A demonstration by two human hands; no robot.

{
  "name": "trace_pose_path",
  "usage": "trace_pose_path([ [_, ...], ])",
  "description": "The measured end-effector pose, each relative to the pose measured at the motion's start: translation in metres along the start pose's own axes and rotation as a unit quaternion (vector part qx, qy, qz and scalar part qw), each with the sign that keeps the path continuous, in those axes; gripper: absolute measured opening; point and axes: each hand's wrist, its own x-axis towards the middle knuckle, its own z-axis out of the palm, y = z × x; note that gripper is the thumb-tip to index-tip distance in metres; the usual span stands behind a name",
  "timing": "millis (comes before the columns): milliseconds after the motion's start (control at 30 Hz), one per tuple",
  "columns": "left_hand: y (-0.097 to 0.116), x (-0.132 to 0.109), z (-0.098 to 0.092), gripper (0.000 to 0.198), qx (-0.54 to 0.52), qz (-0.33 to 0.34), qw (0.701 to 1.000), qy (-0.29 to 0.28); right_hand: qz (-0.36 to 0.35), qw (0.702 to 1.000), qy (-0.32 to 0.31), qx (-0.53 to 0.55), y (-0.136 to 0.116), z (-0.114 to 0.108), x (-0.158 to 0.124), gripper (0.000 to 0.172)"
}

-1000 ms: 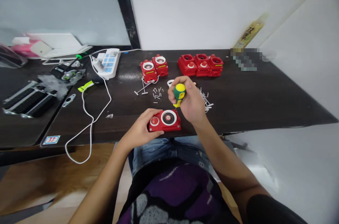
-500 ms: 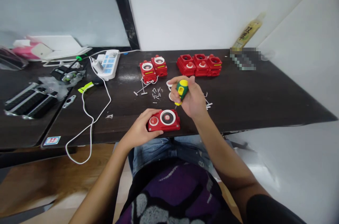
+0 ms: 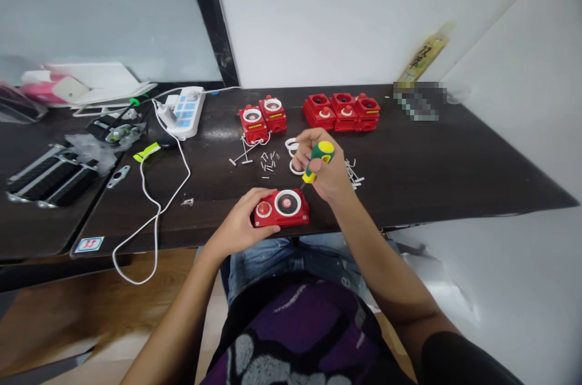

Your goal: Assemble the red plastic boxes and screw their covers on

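Note:
A flat red device (image 3: pixel 282 209) with a white ring and a round red button lies at the near edge of the dark table (image 3: pixel 418 160). My left hand (image 3: pixel 236 224) grips its left end, fingers curled over it. My right hand (image 3: pixel 325 170) is closed round a green and yellow screwdriver (image 3: pixel 317 159), whose tip points down at the device's far right corner. Loose white screws (image 3: pixel 268 162) and white rings (image 3: pixel 291 144) lie just beyond the device.
Two groups of red devices (image 3: pixel 264 115) (image 3: pixel 343 111) stand at the back of the table. A white power strip (image 3: pixel 182 111) with a trailing white cable (image 3: pixel 150 215) lies to the left. Further left are black metal parts (image 3: pixel 43 170) and plastic wrap. A white wall closes the right side.
My right hand has tilted the screwdriver, its handle swinging up and to the right while the tip stays at the device's far right corner. My left hand has kept its hold.

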Motion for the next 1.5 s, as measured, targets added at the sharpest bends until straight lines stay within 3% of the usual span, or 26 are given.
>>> trace_pose_path([
  [100, 0.000, 0.000, 0.000, 0.066, -0.001, -0.003, 1.000, 0.002, -0.003, 0.997, 0.075, 0.036, 0.002, 0.004, 0.002, 0.066],
  [233, -0.001, -0.001, 0.000, 0.068, 0.000, -0.006, 1.000, 0.002, -0.028, 0.993, 0.116, 0.004, -0.001, 0.006, 0.002, 0.053],
  [333, -0.001, 0.000, 0.000, 0.068, 0.001, -0.008, 1.000, 0.000, 0.012, 0.998, 0.059, -0.026, -0.008, 0.004, 0.000, 0.037],
  [433, 0.000, 0.000, 0.000, 0.068, 0.004, -0.010, 1.000, 0.002, 0.064, 0.998, 0.003, -0.013, -0.014, 0.005, -0.001, 0.039],
  [567, 0.001, 0.000, -0.001, 0.067, 0.000, -0.010, 1.000, 0.002, 0.058, 0.998, 0.005, 0.012, -0.012, 0.010, 0.000, 0.037],
  [700, 0.000, -0.001, -0.001, 0.067, -0.003, -0.008, 1.000, 0.002, 0.048, 0.999, 0.001, 0.021, -0.007, 0.010, 0.000, 0.051],
  [967, -0.001, -0.001, 0.000, 0.067, 0.000, -0.002, 1.000, -0.001, 0.121, 0.986, -0.114, 0.016, -0.017, 0.002, 0.000, 0.043],
  [1100, 0.001, -0.001, 0.001, 0.067, 0.022, 0.010, 1.000, -0.006, 0.094, 0.991, -0.091, 0.010, -0.010, 0.003, 0.003, 0.048],
  [1233, 0.003, 0.001, 0.003, 0.068, 0.031, 0.005, 0.999, -0.005, 0.089, 0.989, -0.104, -0.057, -0.011, -0.006, 0.016, 0.039],
  [1367, 0.004, 0.005, 0.005, 0.069, 0.043, -0.026, 0.999, -0.011, 0.074, 0.957, -0.174, -0.220, -0.025, -0.022, 0.033, 0.026],
  [1400, 0.004, 0.006, 0.005, 0.070, 0.046, -0.034, 0.998, -0.010, 0.068, 0.950, -0.171, -0.254, -0.026, -0.026, 0.037, 0.031],
  [1500, -0.001, 0.014, 0.003, 0.072, 0.034, -0.043, 0.998, -0.017, 0.028, 0.956, -0.106, -0.273, -0.018, -0.032, 0.041, 0.071],
])
